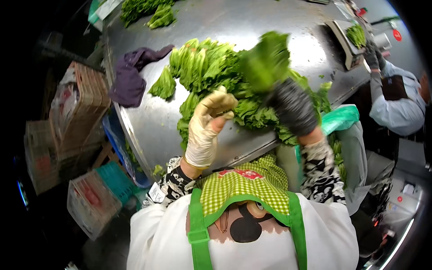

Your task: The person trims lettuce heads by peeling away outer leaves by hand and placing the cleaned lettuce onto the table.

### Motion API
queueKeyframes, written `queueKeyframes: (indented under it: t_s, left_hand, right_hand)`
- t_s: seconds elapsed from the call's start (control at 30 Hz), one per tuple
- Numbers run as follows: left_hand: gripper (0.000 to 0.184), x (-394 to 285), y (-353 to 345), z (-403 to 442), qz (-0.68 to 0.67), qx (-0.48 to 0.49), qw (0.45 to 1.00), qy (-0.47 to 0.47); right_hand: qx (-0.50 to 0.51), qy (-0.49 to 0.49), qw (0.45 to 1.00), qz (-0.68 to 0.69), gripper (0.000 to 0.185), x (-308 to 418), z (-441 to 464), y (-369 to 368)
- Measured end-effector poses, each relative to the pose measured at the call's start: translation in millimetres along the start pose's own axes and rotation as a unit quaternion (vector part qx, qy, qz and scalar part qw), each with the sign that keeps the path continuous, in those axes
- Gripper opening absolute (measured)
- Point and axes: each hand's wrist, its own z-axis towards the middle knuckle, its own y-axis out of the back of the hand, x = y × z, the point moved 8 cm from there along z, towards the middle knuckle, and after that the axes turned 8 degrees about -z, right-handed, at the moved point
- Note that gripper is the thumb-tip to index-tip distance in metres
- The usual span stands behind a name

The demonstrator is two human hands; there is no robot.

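My left hand, in a whitish glove, is raised with curled, parted fingers at the near side of a leafy green pile on the metal table. Nothing shows between those fingers. In a black glove, my right hand grips a bunch of leafy greens, blurred by motion, above the right part of the pile. A small separate bunch lies at the pile's left end.
A dark purple cloth lies at the table's left. Crates stand left of the table. A plastic-lined container is at my right. Beyond it, a co-worker reaches to a scale holding greens.
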Motion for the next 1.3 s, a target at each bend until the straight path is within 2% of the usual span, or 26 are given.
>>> queueKeyframes:
  t_s: [0.03, 0.07, 0.1, 0.13, 0.17, 0.2, 0.23, 0.27, 0.33, 0.43, 0.5, 0.6, 0.67, 0.7, 0.77, 0.8, 0.83, 0.93, 1.0, 1.03, 1.07, 1.2, 1.23, 1.27, 1.3]
  left_hand:
    - [0.049, 6, 8, -6, 0.024, 0.032, 0.999, 0.02]
    - [0.037, 14, 12, -15, 0.042, 0.028, 0.997, 0.061]
    - [0.035, 23, 21, -27, 0.116, 0.035, 0.989, 0.082]
    - [0.033, 36, 30, -38, 0.189, 0.045, 0.975, 0.104]
    - [0.03, 43, 36, -49, 0.232, 0.04, 0.966, 0.104]
    - [0.027, 48, 40, -59, 0.273, 0.038, 0.956, 0.103]
    - [0.027, 44, 40, -60, 0.43, 0.099, 0.897, 0.023]
    - [0.032, 43, 39, -65, 0.514, 0.14, 0.844, -0.059]
    - [0.038, 53, 57, -69, 0.574, 0.179, 0.795, -0.079]
    - [0.041, 27, 45, -64, 0.666, 0.168, 0.72, -0.097]
    - [0.042, 33, 46, -59, 0.694, 0.174, 0.695, -0.072]
    - [0.036, 47, 63, -61, 0.737, 0.193, 0.643, -0.074]
    - [0.031, 43, 88, -72, 0.752, 0.214, 0.618, -0.085]
    - [0.026, 29, 95, -69, 0.756, 0.189, 0.619, -0.095]
    - [0.023, 6, 122, -64, 0.796, 0.129, 0.585, -0.086]
    - [0.024, -5, 136, -61, 0.81, 0.096, 0.572, -0.086]
    - [0.024, -19, 137, -55, 0.804, 0.07, 0.58, -0.111]
    - [0.02, -55, 109, -38, 0.764, -0.007, 0.607, -0.221]
    - [0.019, -53, 104, -23, 0.715, -0.047, 0.66, -0.228]
    - [0.018, -49, 101, -11, 0.708, -0.058, 0.672, -0.21]
    - [0.019, -40, 106, 4, 0.677, -0.09, 0.71, -0.174]
    - [0.024, -9, 131, 38, 0.751, -0.127, 0.642, -0.09]
    - [0.025, -5, 136, 42, 0.763, -0.13, 0.629, -0.076]
    - [0.025, -4, 140, 42, 0.741, -0.131, 0.656, -0.051]
    - [0.024, -5, 143, 41, 0.718, -0.131, 0.683, -0.024]
  right_hand:
    - [-0.02, 0.067, 0.995, -0.072, 0.017, -14, 5, 11]
    - [0.061, -0.027, 0.996, -0.058, 0.011, -62, 6, -12]
    - [0.06, -0.007, 0.994, -0.094, 0.007, -84, 10, -12]
    - [0.075, -0.055, 0.995, -0.04, 0.008, -120, 7, -21]
    - [0.113, -0.188, 0.964, 0.146, 0.008, -181, -11, -47]
    - [0.073, -0.364, 0.813, 0.448, 0.009, -236, -36, -80]
    - [-0.023, -0.489, 0.597, 0.636, 0.01, -281, -59, -111]
    - [-0.061, -0.543, 0.523, 0.654, 0.01, -322, -77, -133]
    - [-0.07, -0.616, 0.518, 0.589, 0.012, -369, -100, -157]
    - [-0.073, -0.666, 0.488, 0.559, 0.02, -418, -128, -190]
    - [-0.061, -0.679, 0.495, 0.539, 0.014, -418, -133, -199]
    - [-0.017, -0.675, 0.583, 0.451, 0.033, -420, -132, -186]
    - [0.08, -0.614, 0.706, 0.343, 0.047, -433, -124, -167]
    - [0.129, -0.575, 0.756, 0.284, 0.054, -427, -115, -157]
    - [0.12, -0.607, 0.736, 0.275, 0.054, -404, -102, -133]
    - [0.059, -0.674, 0.661, 0.324, 0.048, -347, -83, -104]
    - [0.062, -0.654, 0.685, 0.314, 0.041, -329, -70, -89]
    - [0.083, -0.561, 0.758, 0.323, 0.043, -279, -42, -61]
    - [0.107, -0.462, 0.818, 0.326, 0.04, -208, -15, -39]
    - [0.101, -0.412, 0.835, 0.352, 0.038, -168, -4, -29]
    - [0.095, -0.36, 0.849, 0.376, 0.035, -130, 4, -20]
    - [0.095, -0.18, 0.908, 0.367, 0.037, -22, 1, -13]
    - [0.126, -0.166, 0.905, 0.371, 0.037, -1, 0, -15]
    - [0.156, -0.153, 0.901, 0.375, 0.037, 16, -1, -18]
    - [0.164, -0.11, 0.921, 0.337, 0.037, 28, -5, -20]
